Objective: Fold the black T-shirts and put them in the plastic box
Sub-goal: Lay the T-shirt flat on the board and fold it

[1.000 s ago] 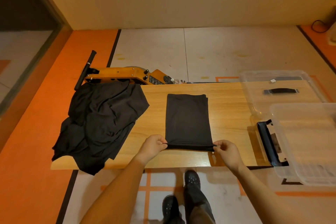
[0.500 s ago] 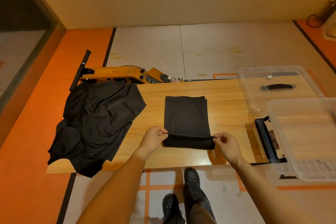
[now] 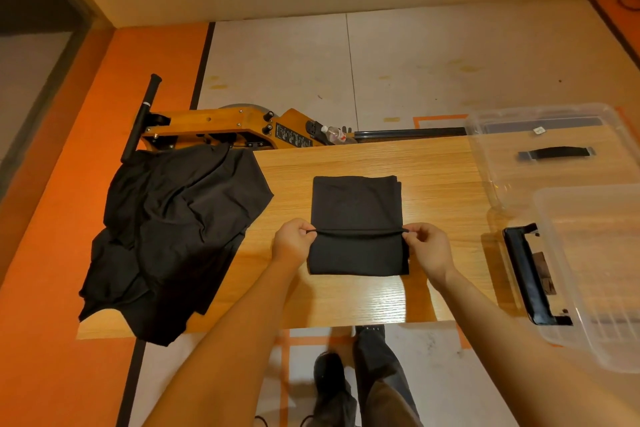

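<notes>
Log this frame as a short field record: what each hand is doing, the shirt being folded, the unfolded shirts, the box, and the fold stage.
left hand: pinches the left end of the raised edge
right hand: pinches the right end of that edge
folded T-shirt: narrow rectangle on the table, near end doubled towards the far end
pile of T-shirts: crumpled, draped over the table's left end
plastic box: clear, at the right, no shirt visible inside
lid: lying behind the box
fold stage: partway

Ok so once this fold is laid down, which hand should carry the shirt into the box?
Probably the right hand: the plastic box sits at the table's right end, on its side. The left hand is nearer the unfolded pile. Both now pinch the folded T-shirt.
</notes>
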The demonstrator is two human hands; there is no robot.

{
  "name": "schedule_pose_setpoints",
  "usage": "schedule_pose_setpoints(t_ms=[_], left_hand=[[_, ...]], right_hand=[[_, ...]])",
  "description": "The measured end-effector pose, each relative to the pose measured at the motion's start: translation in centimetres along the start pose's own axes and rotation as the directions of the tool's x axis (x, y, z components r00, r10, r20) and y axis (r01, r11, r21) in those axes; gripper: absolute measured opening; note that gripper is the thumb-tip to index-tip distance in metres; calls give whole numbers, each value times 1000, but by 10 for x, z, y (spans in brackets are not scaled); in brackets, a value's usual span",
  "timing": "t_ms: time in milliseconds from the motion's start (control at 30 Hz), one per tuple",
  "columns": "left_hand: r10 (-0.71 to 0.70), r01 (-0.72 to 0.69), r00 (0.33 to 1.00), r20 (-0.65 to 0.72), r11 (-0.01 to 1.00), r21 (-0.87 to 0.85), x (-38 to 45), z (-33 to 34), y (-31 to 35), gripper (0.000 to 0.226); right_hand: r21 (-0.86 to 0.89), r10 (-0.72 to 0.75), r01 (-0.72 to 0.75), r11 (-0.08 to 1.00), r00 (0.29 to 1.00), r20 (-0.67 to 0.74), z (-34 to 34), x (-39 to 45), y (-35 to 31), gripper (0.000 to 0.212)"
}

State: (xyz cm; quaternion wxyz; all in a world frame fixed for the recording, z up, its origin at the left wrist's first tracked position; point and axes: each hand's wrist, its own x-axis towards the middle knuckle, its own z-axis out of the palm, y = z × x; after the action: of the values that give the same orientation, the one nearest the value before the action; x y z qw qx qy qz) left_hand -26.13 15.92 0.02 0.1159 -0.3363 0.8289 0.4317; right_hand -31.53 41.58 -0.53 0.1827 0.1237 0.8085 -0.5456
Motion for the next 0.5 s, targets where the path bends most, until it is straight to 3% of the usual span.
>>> schedule_pose_setpoints(t_ms=[267, 500], left_hand=[[-45, 42, 991, -124, 999, -29, -7, 18, 5, 24], [-87, 57, 985, -149, 978, -199, -39, 24, -15, 31]], right_hand=[[-40, 39, -41, 998, 998, -58, 10, 11, 10, 9], [-129, 5, -14, 992, 998, -65, 11, -13, 15, 41]])
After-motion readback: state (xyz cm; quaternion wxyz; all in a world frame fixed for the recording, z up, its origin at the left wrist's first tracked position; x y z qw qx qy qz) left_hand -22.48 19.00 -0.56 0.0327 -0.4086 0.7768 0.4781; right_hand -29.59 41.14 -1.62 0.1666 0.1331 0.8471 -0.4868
